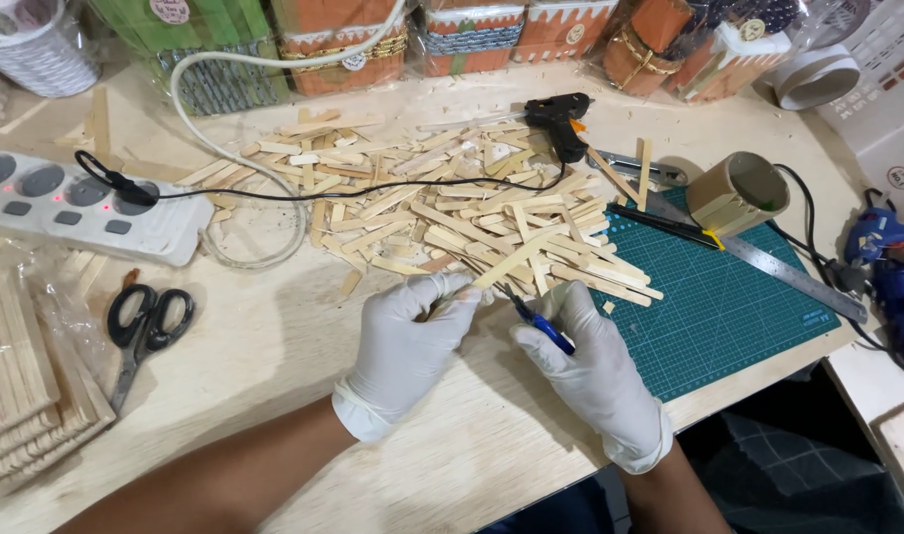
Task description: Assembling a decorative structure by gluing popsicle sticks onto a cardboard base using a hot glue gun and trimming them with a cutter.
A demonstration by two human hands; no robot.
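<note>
Two gloved hands work at the table's edge: the left hand pinches a wooden stick in its fingers, the right hand grips a blue-handled cutter against it. Many cut pieces already lie heaped; bundles of whole sticks wait untouched.

Bright, even overhead light; soft shadows under white-gloved hands on pale wooden worktop. Sharp centre, slight wide-angle bend + blur at edges.

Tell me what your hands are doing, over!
Left hand pinches a wooden stick. Right hand holds a blue-handled cutter at the stick. Stick pile crowds close ahead; scissors lie off left.
</note>
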